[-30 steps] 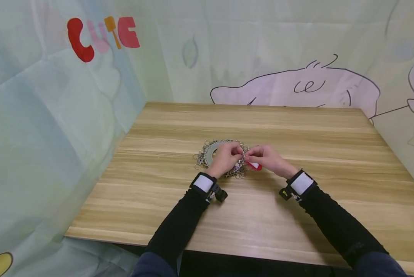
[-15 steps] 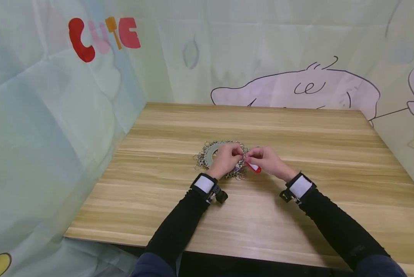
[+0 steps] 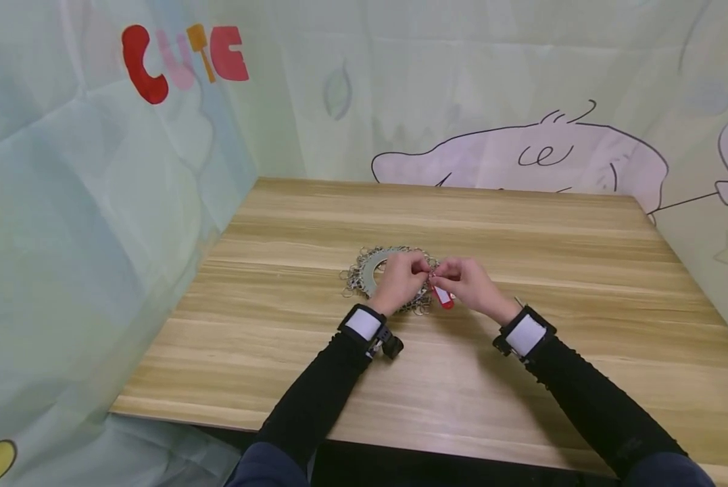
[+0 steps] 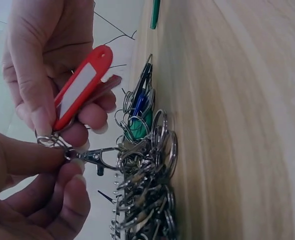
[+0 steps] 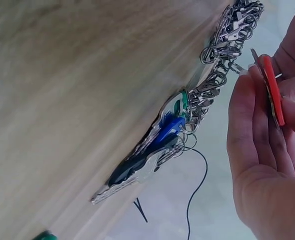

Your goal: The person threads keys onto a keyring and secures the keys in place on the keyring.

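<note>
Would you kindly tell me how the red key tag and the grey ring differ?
Shape: the red key tag is a narrow strip with a white label; the grey ring is round with an open centre. Position: the red key tag is up at the right hand; the grey ring lies on the table. Size: the red key tag is smaller than the grey ring.

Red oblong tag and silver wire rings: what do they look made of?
The red oblong tag looks like smooth plastic, evenly coloured with rounded ends; its flat, matte white label may be paper. The silver wire rings seem polished metal, given their bright glints.
</note>
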{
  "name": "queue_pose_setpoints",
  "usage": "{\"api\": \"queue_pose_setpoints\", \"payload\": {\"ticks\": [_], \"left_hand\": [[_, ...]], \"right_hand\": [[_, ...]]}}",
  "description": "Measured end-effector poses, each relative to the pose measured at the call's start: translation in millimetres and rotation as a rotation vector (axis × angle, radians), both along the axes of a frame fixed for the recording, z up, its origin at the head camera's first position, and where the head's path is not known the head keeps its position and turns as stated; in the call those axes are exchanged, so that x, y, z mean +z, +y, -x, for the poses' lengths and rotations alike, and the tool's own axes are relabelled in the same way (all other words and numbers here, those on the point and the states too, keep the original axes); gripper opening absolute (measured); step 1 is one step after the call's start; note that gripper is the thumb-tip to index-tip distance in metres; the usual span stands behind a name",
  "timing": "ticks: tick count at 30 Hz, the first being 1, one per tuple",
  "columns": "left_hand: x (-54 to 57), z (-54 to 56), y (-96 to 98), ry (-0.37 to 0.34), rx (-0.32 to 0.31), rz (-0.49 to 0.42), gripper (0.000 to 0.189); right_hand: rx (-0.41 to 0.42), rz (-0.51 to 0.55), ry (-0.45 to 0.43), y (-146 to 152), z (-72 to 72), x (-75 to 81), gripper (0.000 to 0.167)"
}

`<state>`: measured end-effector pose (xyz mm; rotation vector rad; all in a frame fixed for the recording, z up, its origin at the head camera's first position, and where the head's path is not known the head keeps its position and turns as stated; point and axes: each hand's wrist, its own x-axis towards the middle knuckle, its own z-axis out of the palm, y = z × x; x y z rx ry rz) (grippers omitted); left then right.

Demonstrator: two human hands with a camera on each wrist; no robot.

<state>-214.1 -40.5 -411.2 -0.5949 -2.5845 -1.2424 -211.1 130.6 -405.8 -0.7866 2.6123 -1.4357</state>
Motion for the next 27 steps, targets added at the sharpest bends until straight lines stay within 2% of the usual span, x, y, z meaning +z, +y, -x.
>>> {"api": "queue_pose_setpoints", "payload": {"ticks": [3,8,10,12,15,22,27], "left_hand": [[1.1,0.2,1.0,0.002,0.003,0.002,0.010],[2.5,-0.2,1.9,-0.015,0.009,-0.006,0.008],[2.7,-0.5,1.3,-0.025,0.012,-0.002,0.007],[3.2,-0.5,0.4,-0.036,0.011,-0.005,0.006],[4.3,-0.8,-0.9,-0.062,0.001,-0.003,0.004],[6.9,-0.3,-3.2,-0.116,-0.019,0.046,0.005],[7.1,0.6,-3.5,-0.106,-0.059,0.062,0.007]], "right_hand": [[-0.003,-0.003,0.015,0,-1.2,1.3,0.010],[0.021,-0.003,0.047,-4,-10.1,14.1,0.010],[0.021,0.004,0.046,-4,-9.8,13.3,0.009],[0.009,0.009,0.038,-3,-4.6,5.3,0.007],[-0.032,0.026,0.000,-1,1.0,-2.5,0.008],[-0.089,0.097,-0.118,1,4.7,-0.5,0.014],[-0.100,0.122,-0.219,3,6.9,0.3,0.016]]}}
